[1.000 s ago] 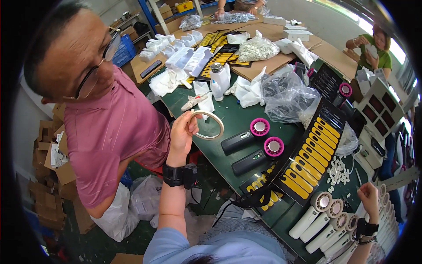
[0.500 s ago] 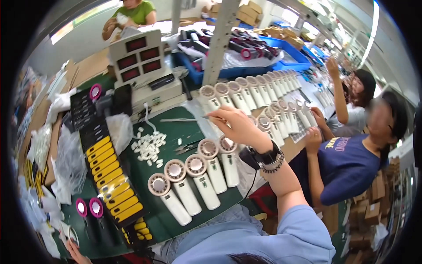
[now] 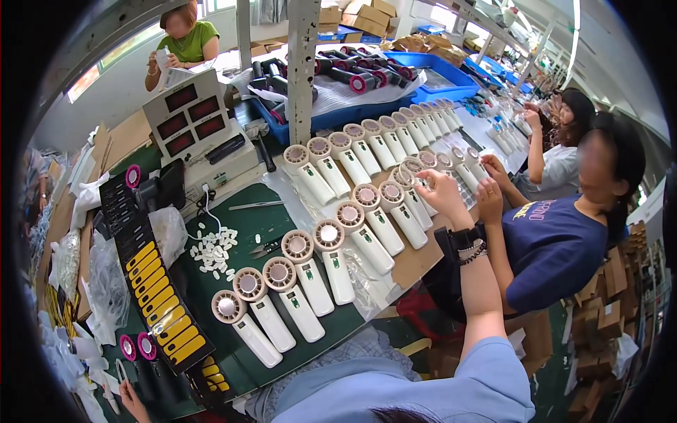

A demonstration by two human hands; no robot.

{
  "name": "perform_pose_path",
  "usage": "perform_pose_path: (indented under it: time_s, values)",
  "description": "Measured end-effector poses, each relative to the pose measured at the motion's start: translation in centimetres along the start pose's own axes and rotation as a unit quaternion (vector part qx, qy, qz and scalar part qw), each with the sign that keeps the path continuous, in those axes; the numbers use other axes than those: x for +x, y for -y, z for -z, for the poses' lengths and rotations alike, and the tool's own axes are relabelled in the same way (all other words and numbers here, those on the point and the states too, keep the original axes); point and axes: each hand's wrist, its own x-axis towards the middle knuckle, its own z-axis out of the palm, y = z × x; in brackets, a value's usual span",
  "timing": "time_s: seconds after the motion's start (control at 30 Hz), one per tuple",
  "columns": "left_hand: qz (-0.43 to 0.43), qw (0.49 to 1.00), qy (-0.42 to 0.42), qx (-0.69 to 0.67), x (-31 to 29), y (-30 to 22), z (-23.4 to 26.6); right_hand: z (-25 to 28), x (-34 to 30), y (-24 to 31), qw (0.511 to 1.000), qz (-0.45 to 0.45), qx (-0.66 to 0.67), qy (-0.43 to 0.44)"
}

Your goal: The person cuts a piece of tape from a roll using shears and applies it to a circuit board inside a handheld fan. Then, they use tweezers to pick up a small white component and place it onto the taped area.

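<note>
My right hand (image 3: 443,192) reaches out over rows of white handheld fans with beige round heads. Its fingers are bent closed at the head of one handheld fan (image 3: 408,170); the palm side is partly hidden. Nearer my body, a group of similar fans (image 3: 297,276) lies side by side, heads away from me. Metal tweezers (image 3: 255,205) rest on the green mat, beside a heap of small white pieces (image 3: 214,252). At the lower left edge, my left hand (image 3: 132,403) shows only partly, its fingers closed by a pale loop-shaped item I cannot make out.
A black strip with yellow pads (image 3: 166,303) runs along the left, beside dark fans with pink rings (image 3: 147,347). A meter box (image 3: 185,116) and a blue bin (image 3: 331,118) stand behind. A co-worker in navy (image 3: 557,247) sits at the right; a metal post (image 3: 301,77) rises mid-table.
My right hand has moved right, from beside the tweezers to a handheld fan farther along the table. The whole view has shifted, showing more of the right side of the table.
</note>
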Motion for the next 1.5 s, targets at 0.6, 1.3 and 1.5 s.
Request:
perform_pose_path:
  time_s: [0.6, 1.3, 1.5]
  values:
    - [0.033, 0.974, -0.193, -0.109, -3.0, -15.8, -0.6, 0.2, -4.2, 13.6, 0.966, 0.145, 0.203, 0.072]
    - [0.005, 0.586, 0.289, -0.757, -4.6, -38.4, -11.5, -15.1, 3.3, 22.0, 0.898, 0.308, 0.063, 0.308]
    - [0.038, 0.504, 0.33, -0.797, -4.3, -38.4, -12.2, -14.2, 4.1, 23.7, 0.879, 0.237, -0.001, 0.414]
